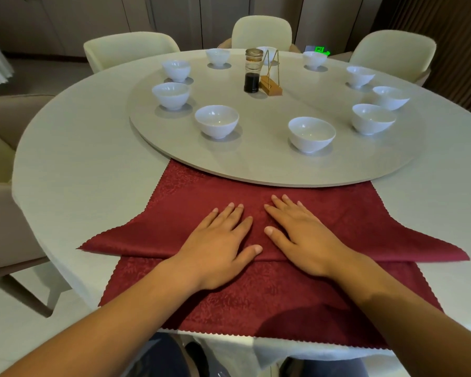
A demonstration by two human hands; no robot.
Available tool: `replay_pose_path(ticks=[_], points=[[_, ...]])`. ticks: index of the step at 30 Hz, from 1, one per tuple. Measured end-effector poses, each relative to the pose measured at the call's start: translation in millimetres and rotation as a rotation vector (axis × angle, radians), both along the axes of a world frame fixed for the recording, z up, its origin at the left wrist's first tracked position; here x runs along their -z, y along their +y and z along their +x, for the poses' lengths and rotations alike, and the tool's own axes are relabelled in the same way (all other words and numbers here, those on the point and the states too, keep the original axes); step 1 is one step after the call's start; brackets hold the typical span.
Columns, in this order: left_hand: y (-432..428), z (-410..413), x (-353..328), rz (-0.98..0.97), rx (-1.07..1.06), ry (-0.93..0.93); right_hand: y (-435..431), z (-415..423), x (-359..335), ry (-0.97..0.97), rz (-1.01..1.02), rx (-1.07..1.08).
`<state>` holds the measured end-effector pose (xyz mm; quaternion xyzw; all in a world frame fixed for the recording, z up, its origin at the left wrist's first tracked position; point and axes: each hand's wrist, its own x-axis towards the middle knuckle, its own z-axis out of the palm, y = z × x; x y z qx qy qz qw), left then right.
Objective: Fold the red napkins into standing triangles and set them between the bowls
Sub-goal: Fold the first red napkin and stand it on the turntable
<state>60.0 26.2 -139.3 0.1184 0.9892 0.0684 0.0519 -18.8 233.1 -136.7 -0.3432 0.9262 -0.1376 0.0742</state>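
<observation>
Both hands are down flat in the lower middle of the frame. The left hand point(218, 240) and right hand point(302, 235) lie side by side, fingers straight, close together but not touching, and they grip nothing. They press on the red napkin point(201, 191), right over a fold line that runs across beneath the palms. The napkin is spread on the table point(79, 159), with one pointed corner sticking out at the left of the frame and another at the right.

Here is the danger. The napkin's far edge runs out of sight under the rim of the turntable point(256, 170), so a tug toward the bottom of the frame looks likely to snag there or nudge the turntable round. The near edge hangs over the table's lip at the bottom. If the palms lift too early, the cloth's own weight may drag the crease crooked.

The fabric looks smooth and a little glossy, so layers could creep as the hands sweep outward, and a soft crease probably means a triangle that slumps. Nothing stands between the bowls point(311, 133) yet. The gaps up there look modest, so a careless reach could clip a bowl. In the upper middle, the bottle point(253, 74) and the stand point(271, 87) sit well clear.
</observation>
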Motion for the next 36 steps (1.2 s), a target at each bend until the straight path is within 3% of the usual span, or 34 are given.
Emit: replay_pose_path(ticks=[14, 17, 20, 22, 32, 36], points=[[-9.7, -20.1, 0.7, 0.008, 0.016, 0.018, 43.0, 32.8, 4.8, 0.171, -0.149, 0.005], [-8.6, -15.7, -2.3, 0.084, 0.084, 0.143, 46.6, 30.2, 7.1, 0.233, -0.181, -0.011], [-5.7, -7.5, -4.1, 0.133, 0.285, 0.354, 45.3, 27.7, 10.2, 0.334, -0.195, -0.050], [-5.1, -4.5, -4.6, 0.113, 0.319, 0.388, 43.4, 27.3, 12.3, 0.387, -0.208, -0.065], [6.5, 37.3, -12.5, 0.169, 0.288, 0.305, 55.6, 78.5, 8.1, 0.349, -0.246, -0.013], [21.3, 45.7, -7.7, 0.081, 0.029, 0.032, 53.6, 95.9, 13.5, 0.256, -0.189, 0.118]])
